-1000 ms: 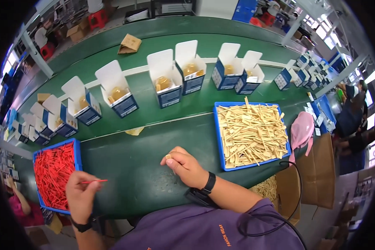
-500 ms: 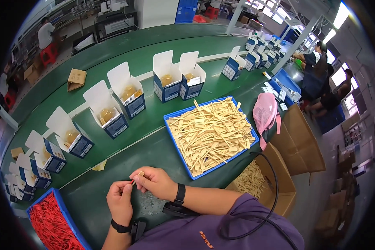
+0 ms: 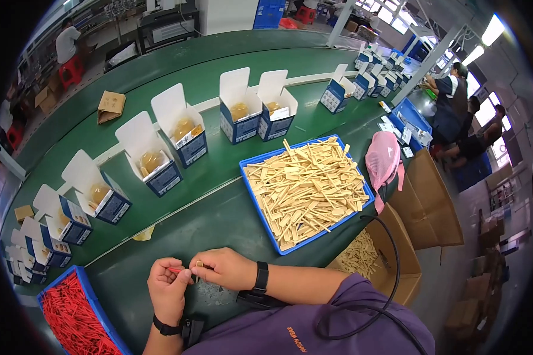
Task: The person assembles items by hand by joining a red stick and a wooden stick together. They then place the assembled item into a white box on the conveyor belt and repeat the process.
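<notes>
- The red-stick tray (image 3: 100, 312) sits left of the wooden-stick tray (image 3: 258, 208)
- The left hand (image 3: 167, 285), left of the wooden-stick tray, pinches a red stick (image 3: 175, 270); a loose pinch could drop it
- The right hand (image 3: 225, 268), off that tray's near corner, pinches a wooden stick (image 3: 199, 264); crowded fingertips might knock either askew
- The wooden-stick tray is heaped; a bump could spill some

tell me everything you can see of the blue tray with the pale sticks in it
The blue tray is shallow, rectangular and plastic-looking. It lies flat on the dark green table, slanted in the view, heaped with pale wooden-looking sticks that hide its floor. The left hand and right hand are both clear of it; a pink bag lies close to its right.
</notes>
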